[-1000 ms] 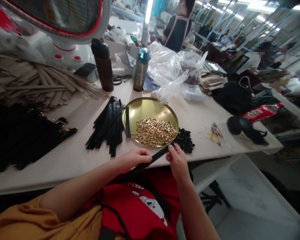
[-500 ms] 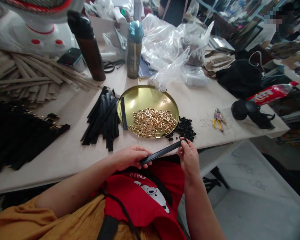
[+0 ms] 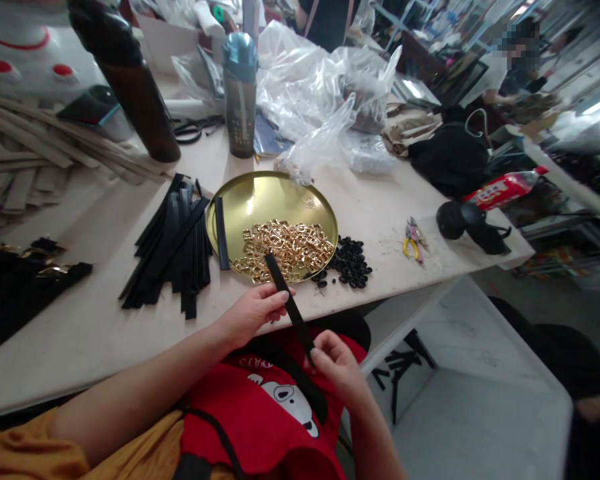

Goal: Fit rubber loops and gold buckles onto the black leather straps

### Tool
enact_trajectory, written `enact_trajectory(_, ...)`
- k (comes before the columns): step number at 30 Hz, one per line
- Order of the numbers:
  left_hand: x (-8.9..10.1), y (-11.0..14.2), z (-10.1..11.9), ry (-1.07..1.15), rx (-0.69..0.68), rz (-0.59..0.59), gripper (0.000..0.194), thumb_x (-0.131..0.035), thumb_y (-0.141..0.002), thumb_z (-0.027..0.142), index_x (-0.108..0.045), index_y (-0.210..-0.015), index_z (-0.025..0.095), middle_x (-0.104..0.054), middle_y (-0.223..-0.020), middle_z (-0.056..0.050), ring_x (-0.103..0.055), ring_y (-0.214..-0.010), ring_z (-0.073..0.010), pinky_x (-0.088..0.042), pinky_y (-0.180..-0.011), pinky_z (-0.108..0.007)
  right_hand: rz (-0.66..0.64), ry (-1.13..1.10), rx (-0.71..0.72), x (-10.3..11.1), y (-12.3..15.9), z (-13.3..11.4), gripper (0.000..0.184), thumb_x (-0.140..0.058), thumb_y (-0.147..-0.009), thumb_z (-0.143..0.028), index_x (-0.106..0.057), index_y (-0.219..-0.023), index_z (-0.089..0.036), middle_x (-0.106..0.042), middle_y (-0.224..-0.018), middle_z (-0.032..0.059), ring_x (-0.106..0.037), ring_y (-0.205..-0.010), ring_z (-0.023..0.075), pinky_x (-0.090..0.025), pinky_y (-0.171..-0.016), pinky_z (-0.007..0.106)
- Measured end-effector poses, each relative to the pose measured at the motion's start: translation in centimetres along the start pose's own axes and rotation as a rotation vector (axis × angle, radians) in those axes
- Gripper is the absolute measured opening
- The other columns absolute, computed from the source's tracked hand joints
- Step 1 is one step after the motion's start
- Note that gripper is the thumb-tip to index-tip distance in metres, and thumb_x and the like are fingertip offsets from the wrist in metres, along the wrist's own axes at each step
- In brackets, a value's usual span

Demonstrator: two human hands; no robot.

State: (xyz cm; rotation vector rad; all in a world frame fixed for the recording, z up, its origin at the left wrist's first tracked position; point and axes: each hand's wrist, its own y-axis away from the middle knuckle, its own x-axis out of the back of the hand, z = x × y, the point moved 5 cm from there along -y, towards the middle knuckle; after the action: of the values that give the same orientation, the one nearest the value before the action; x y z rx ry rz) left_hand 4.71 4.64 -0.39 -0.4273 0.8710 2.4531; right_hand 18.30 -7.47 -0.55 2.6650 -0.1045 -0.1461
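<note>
A flat black strap [image 3: 296,317] slants between my two hands above the table's front edge. My left hand [image 3: 260,310] is closed on its upper part, the thumb lying across it. Its lower end is pinched by my right hand [image 3: 333,363], over the red apron [image 3: 260,427]. Just beyond the strap's upper end lies a round gold tray [image 3: 260,190] with a heap of small gold buckles [image 3: 285,243]. Another black strip [image 3: 222,233] rests on the tray's left rim. Small black round pieces [image 3: 353,263] are piled at the tray's right.
A bundle of black strips [image 3: 173,247] lies left of the tray. Beige strips [image 3: 35,153], a dark bottle [image 3: 135,93] and a blue-lidded bottle [image 3: 240,93] stand behind. Clear plastic bags [image 3: 310,87] fill the back. Pliers [image 3: 413,241] and a red-labelled bottle [image 3: 505,187] are rightward.
The strap has swung round: its right-hand end came down toward the apron with my right hand, while its other end now points up toward the tray. The view has shifted right.
</note>
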Motion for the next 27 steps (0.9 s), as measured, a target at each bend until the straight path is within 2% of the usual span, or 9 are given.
enact_trajectory(2,-0.9,-0.3,1.1,-0.223,-0.095,-0.011,0.026,-0.055,-0.072,0.037,-0.059,-0.081,0.013,-0.05,-0.066,0.001,-0.043,-0.059,-0.0082,-0.035,-0.054,-0.019,-0.148,0.113,-0.017,-1.7,-0.1,0.1,0.018,-0.058,-0.076,-0.034,-0.05,-0.074,-0.018,-0.057,-0.065,-0.0023,-0.049,-0.058,0.01,-0.038,-0.054,0.021)
enact_trajectory(4,-1.1,-0.3,2.7,-0.412,-0.193,0.038,0.025,-0.05,-0.075,0.037,-0.058,-0.082,0.014,-0.049,-0.066,0.002,-0.043,-0.061,-0.0095,-0.035,-0.055,-0.02,-0.152,0.194,0.038,-1.6,-0.8,-0.3,0.019,-0.057,-0.077,-0.036,-0.053,-0.078,-0.018,-0.058,-0.071,-0.0007,-0.051,-0.062,0.0109,-0.04,-0.057,0.022)
enact_trajectory(6,-1.0,-0.4,3.7,-0.522,-0.199,0.054,0.024,-0.048,-0.074,0.035,-0.057,-0.085,0.015,-0.048,-0.064,0.004,-0.042,-0.058,-0.0093,-0.034,-0.053,-0.02,0.049,0.33,0.15,0.8,-2.0,-1.3,0.021,-0.053,-0.079,-0.039,-0.054,-0.08,-0.018,-0.06,-0.072,0.0005,-0.052,-0.062,0.0119,-0.042,-0.057,0.023)
enact_trajectory(10,-0.6,-0.6,3.1,-0.592,-0.015,-0.032,0.024,-0.046,-0.073,0.031,-0.056,-0.089,0.016,-0.049,-0.063,0.004,-0.041,-0.051,-0.0083,-0.034,-0.048,-0.02,0.574,0.646,0.311,7.9,-3.9,-3.3,0.026,-0.044,-0.082,-0.041,-0.054,-0.085,-0.017,-0.059,-0.075,0.0044,-0.054,-0.068,0.0168,-0.043,-0.064,0.029)
enact_trajectory(12,-0.8,-0.5,2.2,-0.609,0.057,-0.078,0.024,-0.045,-0.073,0.03,-0.056,-0.089,0.016,-0.055,-0.07,0.003,-0.043,-0.052,-0.0079,-0.034,-0.047,-0.019,0.677,0.73,0.325,10.5,-5.0,-3.9,0.025,-0.045,-0.081,-0.038,-0.056,-0.088,-0.017,-0.057,-0.082,0.007,-0.052,-0.074,0.0194,-0.041,-0.072,0.034)
enact_trajectory(15,-1.2,-0.1,1.6,-0.599,0.112,-0.118,0.024,-0.043,-0.074,0.029,-0.058,-0.089,0.017,-0.058,-0.074,0.002,-0.041,-0.049,-0.0067,-0.03,-0.044,-0.018,0.692,0.851,0.327,12.2,-6.8,-4.5,0.018,-0.053,-0.076,-0.032,-0.06,-0.084,-0.018,-0.055,-0.086,0.0081,-0.05,-0.075,0.021,-0.037,-0.078,0.038)
enact_trajectory(21,-2.0,1.2,2.0,-0.458,0.171,-0.22,0.033,-0.046,-0.074,0.026,-0.054,-0.104,0.015,-0.06,-0.074,0.001,-0.042,-0.05,-0.006,-0.032,-0.046,-0.017,0.639,0.871,0.397,10.2,-6.7,-5.5,0.013,-0.054,-0.075,-0.029,-0.061,-0.074,-0.018,-0.055,-0.09,0.0095,-0.051,-0.085,0.0233,-0.038,-0.079,0.039)
enact_trajectory(24,-2.3,2.1,2.1,-0.412,0.166,-0.271,0.034,-0.046,-0.074,0.025,-0.052,-0.106,0.014,-0.06,-0.072,0.001,-0.042,-0.048,-0.0051,-0.032,-0.046,-0.017,0.473,0.49,0.399,7.1,-5.4,-5.5,0.016,-0.057,-0.076,-0.034,-0.059,-0.079,-0.019,-0.059,-0.086,0.0051,-0.054,-0.08,0.0183,-0.043,-0.074,0.033)
enact_trajectory(27,-2.3,3.1,1.9,-0.431,0.142,-0.303,0.034,-0.044,-0.076,0.025,-0.052,-0.107,0.015,-0.059,-0.072,0.001,-0.043,-0.048,-0.005,-0.033,-0.047,-0.017,0.309,-0.05,0.243,3.6,-4.6,-4.5,0.024,-0.063,-0.072,-0.035,-0.059,-0.091,-0.022,-0.06,-0.078,-0.0011,-0.055,-0.066,0.0108,-0.046,-0.066,0.026)
